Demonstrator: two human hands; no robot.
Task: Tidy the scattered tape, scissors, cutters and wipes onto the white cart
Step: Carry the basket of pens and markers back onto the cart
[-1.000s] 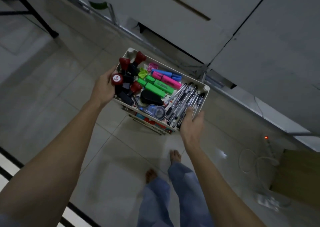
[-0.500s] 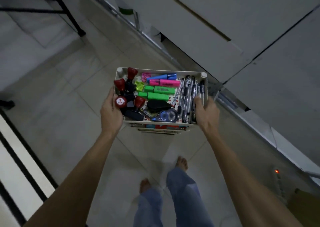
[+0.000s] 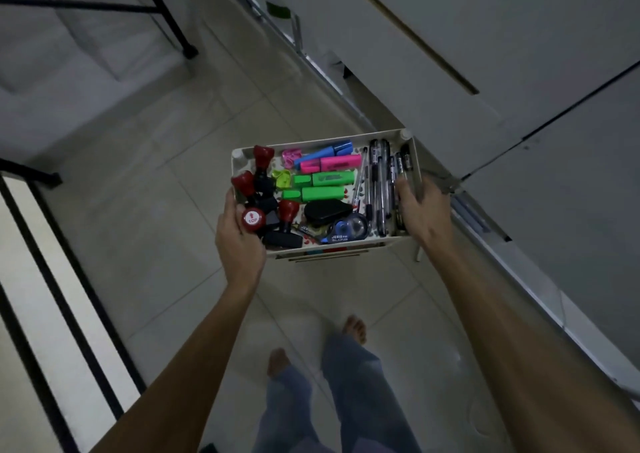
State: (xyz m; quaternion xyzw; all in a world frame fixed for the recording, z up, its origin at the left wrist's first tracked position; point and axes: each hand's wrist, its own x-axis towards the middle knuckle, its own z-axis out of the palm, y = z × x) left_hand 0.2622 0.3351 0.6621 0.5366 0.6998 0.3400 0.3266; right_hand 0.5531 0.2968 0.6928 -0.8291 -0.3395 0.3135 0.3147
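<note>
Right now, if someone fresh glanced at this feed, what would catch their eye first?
Probably the white cart mid-frame, gripped by the left hand and right hand at its two sides. Its top tray is bright against the dim floor: green highlighters at centre, red-topped stamps on the left, black pens on the right.

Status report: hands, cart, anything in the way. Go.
Left hand and right hand grip opposite ends of the white cart. Top tray full of pens, highlighters, stamps. Floor ahead clear.

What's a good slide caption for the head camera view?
Both hands, left and right, grip the white cart, its top tray holding highlighters, pens and stamps.
</note>
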